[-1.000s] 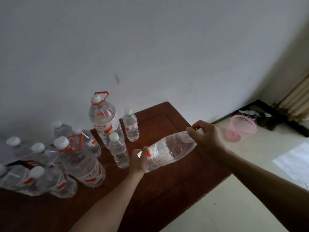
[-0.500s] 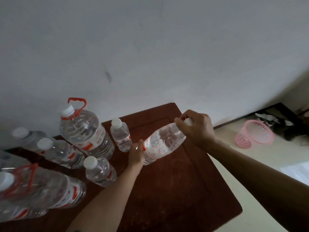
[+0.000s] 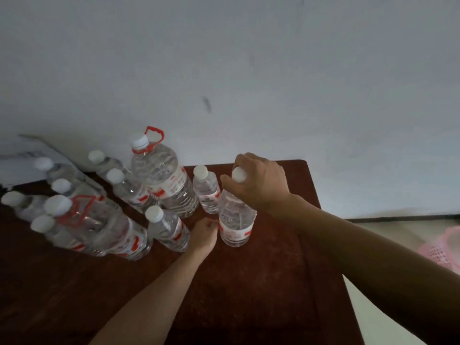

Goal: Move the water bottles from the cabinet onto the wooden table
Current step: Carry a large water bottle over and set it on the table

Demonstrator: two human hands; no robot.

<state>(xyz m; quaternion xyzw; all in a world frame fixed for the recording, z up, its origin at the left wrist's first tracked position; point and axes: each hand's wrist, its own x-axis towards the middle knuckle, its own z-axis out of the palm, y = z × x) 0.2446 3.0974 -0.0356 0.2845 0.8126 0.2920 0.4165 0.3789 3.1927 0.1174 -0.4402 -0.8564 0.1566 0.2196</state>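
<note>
Fingers (image 3: 230, 181) of my right hand (image 3: 258, 183) clamp the bottle (image 3: 236, 220) neck, upright on the wooden table (image 3: 273, 282), left hand (image 3: 204, 235) curled against its label at 9 o'clock; risk, I judge: hasty release tips it into the small bottle (image 3: 206, 192) at 11.

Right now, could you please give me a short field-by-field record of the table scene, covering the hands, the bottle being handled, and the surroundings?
surface: dark wooden table against a pale wall
bottle in hand: upright water bottle, base on the table, white cap
right hand: right hand grips the bottle's neck just under the cap
left hand: left hand at the bottle's lower side, by the label
other bottles: many white-capped ones to the left, two large with red handles
floor: pink basket, far right
</note>
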